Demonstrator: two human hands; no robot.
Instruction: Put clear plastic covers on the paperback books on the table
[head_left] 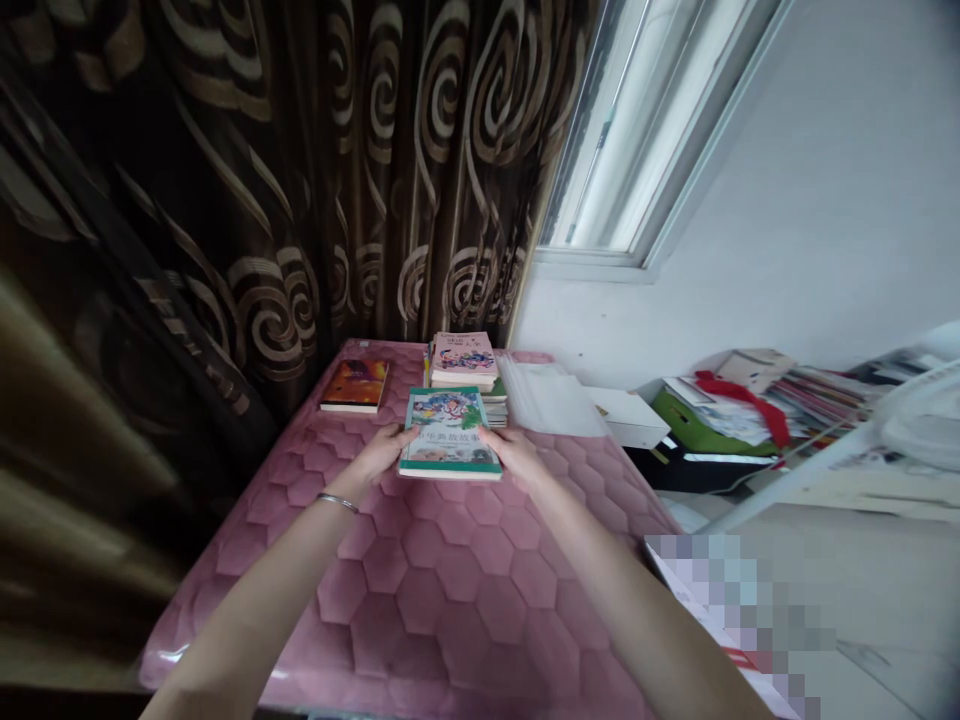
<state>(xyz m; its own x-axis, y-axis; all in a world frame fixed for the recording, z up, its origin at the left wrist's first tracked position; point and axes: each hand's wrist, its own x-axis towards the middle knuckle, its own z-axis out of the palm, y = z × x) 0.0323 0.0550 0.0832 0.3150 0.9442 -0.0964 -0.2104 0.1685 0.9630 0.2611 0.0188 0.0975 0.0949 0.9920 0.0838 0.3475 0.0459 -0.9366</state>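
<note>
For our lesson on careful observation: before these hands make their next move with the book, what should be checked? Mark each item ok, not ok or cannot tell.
1. Both hands grip the green-edged book, left hand at its left edge, right hand at its right: ok.
2. Book flat on the pink quilted cover: cannot tell.
3. Gap between book and the stack of books behind: cannot tell.
4. Orange book lies apart from the left hand: ok.
5. Stack squared up: lower books jut out on the right, not ok.

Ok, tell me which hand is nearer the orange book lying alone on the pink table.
Left. The left hand is just this side of the orange book; the right hand is farther right, across the green-edged book.
</note>
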